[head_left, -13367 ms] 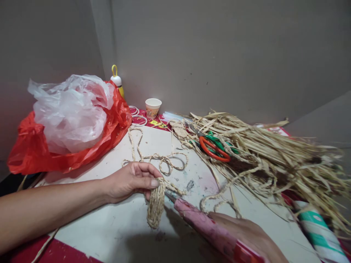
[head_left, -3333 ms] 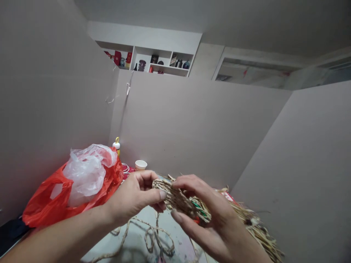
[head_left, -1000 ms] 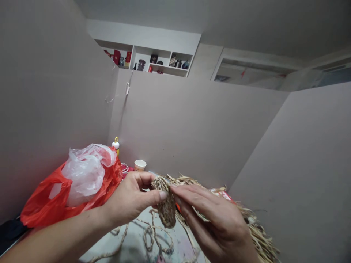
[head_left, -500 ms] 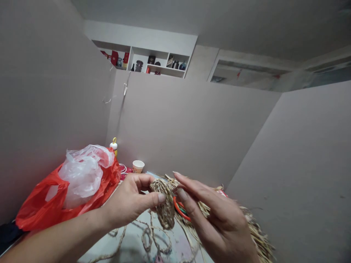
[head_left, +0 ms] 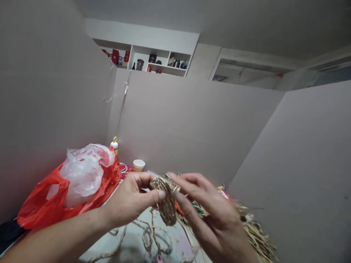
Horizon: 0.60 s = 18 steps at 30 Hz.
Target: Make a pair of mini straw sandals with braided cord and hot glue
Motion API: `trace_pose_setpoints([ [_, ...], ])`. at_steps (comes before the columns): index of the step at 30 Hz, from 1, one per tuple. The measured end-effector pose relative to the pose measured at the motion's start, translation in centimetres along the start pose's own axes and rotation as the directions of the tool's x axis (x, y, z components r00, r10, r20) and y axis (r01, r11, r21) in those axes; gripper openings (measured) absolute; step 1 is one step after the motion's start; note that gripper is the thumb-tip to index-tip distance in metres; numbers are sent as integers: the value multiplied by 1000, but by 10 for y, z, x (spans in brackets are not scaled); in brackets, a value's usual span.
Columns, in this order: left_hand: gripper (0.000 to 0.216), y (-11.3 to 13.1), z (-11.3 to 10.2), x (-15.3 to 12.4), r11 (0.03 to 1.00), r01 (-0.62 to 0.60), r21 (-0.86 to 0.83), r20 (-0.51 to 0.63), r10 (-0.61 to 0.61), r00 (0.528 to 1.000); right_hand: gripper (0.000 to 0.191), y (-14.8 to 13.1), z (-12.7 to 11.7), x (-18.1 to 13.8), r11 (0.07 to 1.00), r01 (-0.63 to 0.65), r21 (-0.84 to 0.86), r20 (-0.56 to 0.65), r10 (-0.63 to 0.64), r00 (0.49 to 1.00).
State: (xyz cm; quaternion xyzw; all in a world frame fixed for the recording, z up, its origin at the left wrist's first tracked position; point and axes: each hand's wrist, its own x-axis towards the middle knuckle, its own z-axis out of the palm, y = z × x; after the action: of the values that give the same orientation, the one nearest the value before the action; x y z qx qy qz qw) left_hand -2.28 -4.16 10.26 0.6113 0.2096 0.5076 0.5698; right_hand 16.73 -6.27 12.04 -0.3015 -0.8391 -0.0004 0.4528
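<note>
In my left hand [head_left: 128,199] is a small coiled piece of braided straw cord [head_left: 166,204], pinched between thumb and fingers, its long oval side tilted down. Beside its right edge is my right hand [head_left: 211,212], blurred, with thumb and forefinger drawn close together. A tiny glint shows at the thumb tip, too small to name. Loose braided cord [head_left: 120,243] trails over the table below, looped under the coiled piece. A pink-handled tool [head_left: 159,258] shows partly at the bottom edge.
A red plastic bag [head_left: 41,197] with a clear bag [head_left: 82,175] on it fills the left side. A paper cup [head_left: 139,165] and a yellow-looped bottle [head_left: 114,145] stand at the back. Dry straw [head_left: 257,233] lies right, near grey walls.
My right hand has shifted slightly, its fingers now closer over the coiled piece and more spread at the back. My left hand keeps its hold, with the piece turned a little.
</note>
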Motion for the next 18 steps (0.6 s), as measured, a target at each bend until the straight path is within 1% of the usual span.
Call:
trace_pose_setpoints([
  [2, 16, 3, -5, 1, 999, -34, 31, -70, 36, 997, 45, 2, -4, -2, 995, -97, 35, -104, 100, 990],
  [3, 16, 4, -7, 2, 998, -46, 36, -93, 49, 994, 44, 2, -5, -3, 987, -140, 75, -111, 148, 983],
  [4, 17, 5, -9, 2, 998, -54, 28, -103, 56, 993, 42, 3, -5, -2, 978, -170, 121, -76, 180, 981],
  [7, 20, 7, -12, 3, 998, -53, -19, -99, 51, 994, 31, 4, -2, 2, 932, -231, 279, 142, 198, 970],
  [10, 21, 8, -13, 3, 998, -49, -43, -100, 45, 994, 28, 6, 8, 8, 816, -345, 465, 333, 200, 921],
  [12, 20, 10, -13, 3, 998, -52, -35, -113, 48, 992, 28, 8, 14, 12, 727, -414, 548, 397, 210, 893],
  [14, 20, 12, -13, 3, 998, -57, -34, -132, 52, 990, 25, 11, 19, 13, 678, -447, 584, 398, 240, 885],
  [18, 27, 14, -12, 4, 994, -33, -103, -148, 18, 989, 16, 13, 22, 14, 643, -439, 628, 313, 307, 899],
])
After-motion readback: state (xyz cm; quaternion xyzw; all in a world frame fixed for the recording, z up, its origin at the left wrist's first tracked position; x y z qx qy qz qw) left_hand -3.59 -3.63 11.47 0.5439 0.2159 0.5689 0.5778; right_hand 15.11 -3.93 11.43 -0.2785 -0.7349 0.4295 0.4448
